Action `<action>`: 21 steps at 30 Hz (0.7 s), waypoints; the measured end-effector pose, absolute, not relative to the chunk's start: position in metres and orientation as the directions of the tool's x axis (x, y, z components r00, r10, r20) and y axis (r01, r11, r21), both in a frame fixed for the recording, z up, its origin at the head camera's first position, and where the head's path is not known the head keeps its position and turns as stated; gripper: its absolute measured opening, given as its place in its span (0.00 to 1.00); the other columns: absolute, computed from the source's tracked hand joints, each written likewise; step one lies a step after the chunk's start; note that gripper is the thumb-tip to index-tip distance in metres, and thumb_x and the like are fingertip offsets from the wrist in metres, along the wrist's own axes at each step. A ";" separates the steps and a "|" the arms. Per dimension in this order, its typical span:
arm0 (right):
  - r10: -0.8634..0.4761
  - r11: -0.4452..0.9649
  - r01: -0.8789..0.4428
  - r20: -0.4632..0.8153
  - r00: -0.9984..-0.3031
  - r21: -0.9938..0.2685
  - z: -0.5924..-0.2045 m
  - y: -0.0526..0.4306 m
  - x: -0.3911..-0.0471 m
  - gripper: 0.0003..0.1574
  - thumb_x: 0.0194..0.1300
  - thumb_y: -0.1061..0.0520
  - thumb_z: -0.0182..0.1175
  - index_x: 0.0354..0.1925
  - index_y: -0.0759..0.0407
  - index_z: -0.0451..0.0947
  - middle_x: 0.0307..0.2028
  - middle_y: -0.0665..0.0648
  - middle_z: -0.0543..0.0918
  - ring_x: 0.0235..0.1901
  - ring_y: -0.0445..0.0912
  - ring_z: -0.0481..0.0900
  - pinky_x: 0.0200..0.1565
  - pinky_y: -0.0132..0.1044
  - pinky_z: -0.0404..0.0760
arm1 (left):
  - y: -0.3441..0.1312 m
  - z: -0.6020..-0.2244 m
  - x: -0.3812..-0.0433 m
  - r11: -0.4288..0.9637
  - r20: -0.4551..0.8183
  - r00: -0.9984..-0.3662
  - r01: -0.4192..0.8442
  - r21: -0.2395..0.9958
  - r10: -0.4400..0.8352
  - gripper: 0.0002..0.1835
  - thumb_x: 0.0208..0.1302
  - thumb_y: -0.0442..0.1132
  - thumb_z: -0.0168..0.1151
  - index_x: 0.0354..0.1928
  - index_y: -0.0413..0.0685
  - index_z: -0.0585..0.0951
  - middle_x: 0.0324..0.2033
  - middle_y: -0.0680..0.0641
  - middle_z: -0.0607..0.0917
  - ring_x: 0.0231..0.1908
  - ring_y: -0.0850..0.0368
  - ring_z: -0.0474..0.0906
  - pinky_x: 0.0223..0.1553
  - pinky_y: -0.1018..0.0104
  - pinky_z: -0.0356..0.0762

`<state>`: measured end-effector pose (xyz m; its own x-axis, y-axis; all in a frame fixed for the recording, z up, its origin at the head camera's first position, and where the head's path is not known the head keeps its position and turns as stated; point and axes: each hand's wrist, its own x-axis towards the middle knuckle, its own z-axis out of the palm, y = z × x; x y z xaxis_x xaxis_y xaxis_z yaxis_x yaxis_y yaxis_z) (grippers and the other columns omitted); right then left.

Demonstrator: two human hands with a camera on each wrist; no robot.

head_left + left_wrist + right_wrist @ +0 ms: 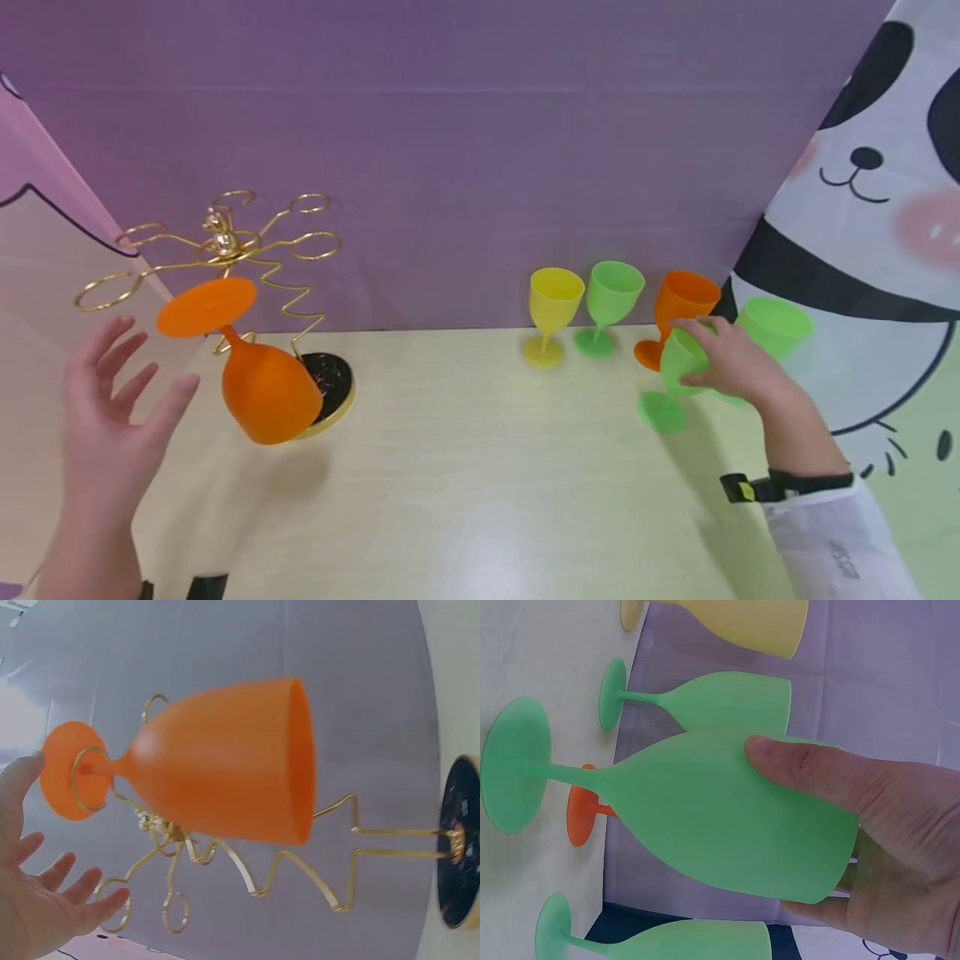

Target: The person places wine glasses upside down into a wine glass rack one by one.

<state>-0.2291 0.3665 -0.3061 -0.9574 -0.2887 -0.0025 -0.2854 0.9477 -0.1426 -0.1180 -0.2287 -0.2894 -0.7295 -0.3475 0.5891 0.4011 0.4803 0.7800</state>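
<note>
An orange goblet (pixel 272 393) hangs upside down by its foot from a ring of the gold wire rack (pixel 225 243) on the left. Beside it, my left hand (pixel 112 417) has its fingers spread and holds nothing. In the left wrist view, the thumb (pixel 21 776) overlaps the edge of the goblet's foot; contact is unclear. On the right, my right hand (pixel 735 358) grips an upright green goblet (pixel 720 817) round its bowl, thumb on one side and fingers on the other. Whether the goblet's foot touches the table cannot be told.
Along the table's back edge stand a yellow goblet (pixel 557 304), a green goblet (pixel 615 292) and an orange goblet (pixel 686 296). Another green goblet (pixel 776 325) stands behind my right hand. The rack's round black base (pixel 330 383) rests on the pale table (pixel 465 467).
</note>
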 end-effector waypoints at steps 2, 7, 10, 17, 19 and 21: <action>-0.288 0.949 -0.285 -0.004 -0.958 -0.138 -0.306 0.366 -0.229 0.52 0.48 0.51 0.69 0.65 0.58 0.53 0.58 0.79 0.55 0.53 0.73 0.58 0.46 0.69 0.67 | -0.232 -0.284 -0.118 0.507 0.616 -0.716 0.416 0.755 -0.329 0.41 0.48 0.19 0.59 0.66 0.49 0.59 0.62 0.49 0.62 0.59 0.55 0.61 0.55 0.79 0.65; -0.287 0.950 -0.283 -0.013 -0.958 -0.132 -0.305 0.364 -0.230 0.52 0.48 0.50 0.69 0.65 0.58 0.54 0.58 0.79 0.56 0.52 0.74 0.59 0.46 0.68 0.68 | -0.237 -0.270 -0.119 0.560 0.669 -0.686 0.446 0.698 -0.287 0.38 0.51 0.22 0.58 0.65 0.47 0.60 0.62 0.49 0.62 0.59 0.55 0.61 0.56 0.79 0.64; -0.285 0.950 -0.280 -0.015 -0.958 -0.135 -0.305 0.364 -0.230 0.52 0.48 0.50 0.69 0.65 0.58 0.54 0.58 0.79 0.56 0.52 0.74 0.58 0.46 0.68 0.68 | -0.237 -0.262 -0.122 0.578 0.695 -0.668 0.467 0.669 -0.266 0.36 0.52 0.24 0.59 0.64 0.47 0.62 0.62 0.51 0.63 0.58 0.56 0.62 0.58 0.76 0.63; -0.286 0.951 -0.282 -0.010 -0.958 -0.128 -0.304 0.365 -0.229 0.53 0.48 0.49 0.69 0.65 0.58 0.53 0.57 0.79 0.56 0.52 0.73 0.58 0.46 0.68 0.68 | -0.238 -0.236 -0.132 0.660 0.671 -0.706 0.395 0.639 -0.227 0.35 0.56 0.30 0.59 0.66 0.57 0.60 0.63 0.54 0.62 0.61 0.58 0.58 0.63 0.68 0.58; -0.285 0.951 -0.281 -0.012 -0.958 -0.128 -0.304 0.365 -0.229 0.52 0.48 0.50 0.69 0.65 0.58 0.53 0.57 0.79 0.56 0.52 0.74 0.58 0.46 0.68 0.68 | -0.238 -0.230 -0.136 0.693 0.644 -0.734 0.350 0.630 -0.215 0.35 0.58 0.32 0.58 0.66 0.61 0.59 0.64 0.53 0.60 0.62 0.59 0.56 0.65 0.67 0.56; -0.283 0.952 -0.279 -0.015 -0.959 -0.126 -0.304 0.365 -0.229 0.52 0.48 0.50 0.69 0.65 0.58 0.53 0.57 0.79 0.56 0.52 0.74 0.58 0.46 0.68 0.68 | -0.239 -0.225 -0.141 0.709 0.613 -0.763 0.316 0.630 -0.204 0.35 0.60 0.34 0.57 0.67 0.63 0.57 0.64 0.52 0.58 0.63 0.59 0.54 0.65 0.65 0.55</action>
<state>-0.2294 0.3653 -0.3042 -0.9589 -0.2834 -0.0150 -0.2793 0.9519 -0.1260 -0.1410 -0.2389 -0.2246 -0.7633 -0.2043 0.6129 0.3162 0.7092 0.6301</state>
